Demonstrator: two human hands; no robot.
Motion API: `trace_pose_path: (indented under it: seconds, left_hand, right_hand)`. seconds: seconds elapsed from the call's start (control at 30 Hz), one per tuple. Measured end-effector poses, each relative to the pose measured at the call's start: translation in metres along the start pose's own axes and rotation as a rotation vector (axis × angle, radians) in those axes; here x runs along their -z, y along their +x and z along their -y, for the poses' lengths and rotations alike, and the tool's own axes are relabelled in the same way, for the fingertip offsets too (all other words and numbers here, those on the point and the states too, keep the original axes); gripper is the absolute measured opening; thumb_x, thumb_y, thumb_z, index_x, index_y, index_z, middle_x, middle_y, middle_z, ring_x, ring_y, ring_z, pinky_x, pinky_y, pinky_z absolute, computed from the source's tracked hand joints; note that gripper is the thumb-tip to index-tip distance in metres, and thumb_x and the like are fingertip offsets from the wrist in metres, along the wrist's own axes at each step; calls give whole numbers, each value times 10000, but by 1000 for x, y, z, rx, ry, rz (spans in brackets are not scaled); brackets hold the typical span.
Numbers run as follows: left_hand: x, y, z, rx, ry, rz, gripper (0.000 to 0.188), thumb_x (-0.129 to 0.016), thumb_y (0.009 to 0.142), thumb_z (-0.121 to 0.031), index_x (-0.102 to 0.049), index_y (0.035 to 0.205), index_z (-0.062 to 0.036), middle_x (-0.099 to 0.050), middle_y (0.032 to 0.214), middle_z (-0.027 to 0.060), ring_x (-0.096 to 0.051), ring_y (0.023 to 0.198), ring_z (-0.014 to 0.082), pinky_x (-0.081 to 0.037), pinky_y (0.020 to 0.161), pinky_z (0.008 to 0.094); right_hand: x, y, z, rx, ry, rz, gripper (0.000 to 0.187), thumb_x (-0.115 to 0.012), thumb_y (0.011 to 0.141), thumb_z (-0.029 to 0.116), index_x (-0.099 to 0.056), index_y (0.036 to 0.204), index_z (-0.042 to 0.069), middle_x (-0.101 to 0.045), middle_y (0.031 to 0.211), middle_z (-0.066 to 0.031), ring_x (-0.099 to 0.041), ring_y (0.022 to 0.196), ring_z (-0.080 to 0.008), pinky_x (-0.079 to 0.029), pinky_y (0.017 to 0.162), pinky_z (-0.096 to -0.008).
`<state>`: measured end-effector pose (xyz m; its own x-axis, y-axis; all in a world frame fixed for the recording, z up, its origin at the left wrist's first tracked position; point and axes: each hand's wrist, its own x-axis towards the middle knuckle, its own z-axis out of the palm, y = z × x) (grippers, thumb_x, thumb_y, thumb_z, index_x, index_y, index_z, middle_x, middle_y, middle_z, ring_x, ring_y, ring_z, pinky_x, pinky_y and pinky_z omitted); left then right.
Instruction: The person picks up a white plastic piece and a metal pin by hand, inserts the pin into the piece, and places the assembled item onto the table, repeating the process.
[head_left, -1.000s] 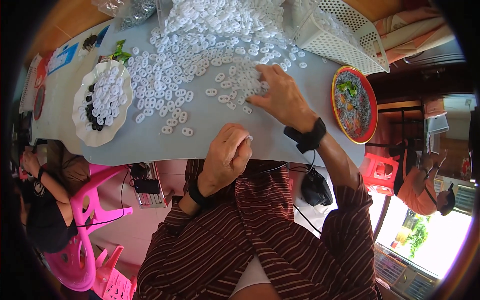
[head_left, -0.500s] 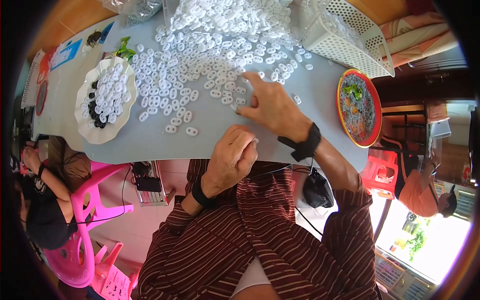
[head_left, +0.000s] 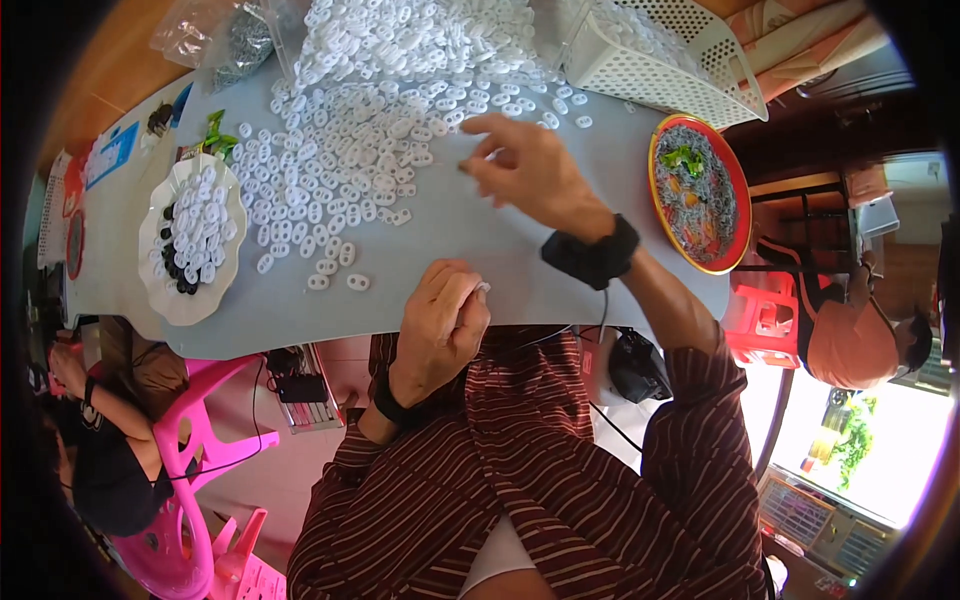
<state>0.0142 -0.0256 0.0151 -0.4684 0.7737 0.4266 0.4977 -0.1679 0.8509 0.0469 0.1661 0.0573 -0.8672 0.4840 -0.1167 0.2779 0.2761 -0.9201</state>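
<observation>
Now a white bit (head_left: pixel 484 287) is clamped in the left hand (head_left: pixel 438 325) by the surface (head_left: pixel 620 285)'s near edge; the right hand (head_left: pixel 535 172) is held, fingers apart, beside white pieces (head_left: pixel 375 140) spread toward the far edge, seemingly for easy reach.

You can read no words, numbers or signs from where you sit. The blue-and-white card (head_left: pixel 122 148) near the left edge of your worktop (head_left: pixel 620 300) seems to bear print, too small for you to make out. Below the worktop's near left corner, the dark marks on the pink stool (head_left: pixel 262 578) are illegible to you.
</observation>
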Motion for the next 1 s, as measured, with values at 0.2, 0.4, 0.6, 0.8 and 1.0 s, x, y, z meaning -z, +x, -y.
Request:
trace_pose_path:
  seconds: [0.2, 0.4, 0.6, 0.8, 1.0]
  left_hand:
    - [3, -2, 2, -45, -1, -13, 128, -552, 743, 81, -521, 854, 26, -538, 767, 140, -549, 740, 302, -454, 619, 356]
    - [1, -1, 4, -64, -13, -25, 135, -565, 730, 82, -520, 845, 27, -516, 725, 128, -545, 737, 305, -456, 620, 369]
    - [0, 0, 5, -98, 8, -26, 164, -575, 710, 96, -514, 844, 24, -520, 742, 133, -539, 726, 303, -453, 621, 365]
    - [2, 0, 2, -107, 18, -24, 192, -591, 689, 104, -512, 846, 24, -519, 746, 136, -532, 718, 308, -451, 619, 368]
    - [2, -2, 4, -87, 2, -25, 191, -590, 680, 102, -512, 839, 31, -520, 747, 143, -523, 715, 312, -450, 616, 375]
  right_hand:
    - [39, -29, -8, 199, -785, -225, 554, -731, 739, 275, -526, 1173, 0, -610, 959, -177, -618, 837, -342, -507, 714, -419]
    - [43, -31, -12, 83, -846, -116, 582, -733, 729, 266, -503, 1173, -32, -537, 1039, -233, -570, 936, -386, -474, 798, -430]
    - [12, 10, -7, 178, -716, -65, 470, -716, 734, 203, -541, 1076, -66, -558, 1029, -254, -563, 957, -394, -471, 820, -425]
    - [-37, 45, 0, 309, -596, -38, 391, -704, 733, 156, -570, 1018, -76, -585, 988, -246, -610, 849, -364, -502, 776, -405]
    - [-38, 39, 16, 348, -222, -15, 359, -684, 748, 100, -603, 1071, -35, -613, 965, -215, -649, 761, -292, -525, 708, -348]
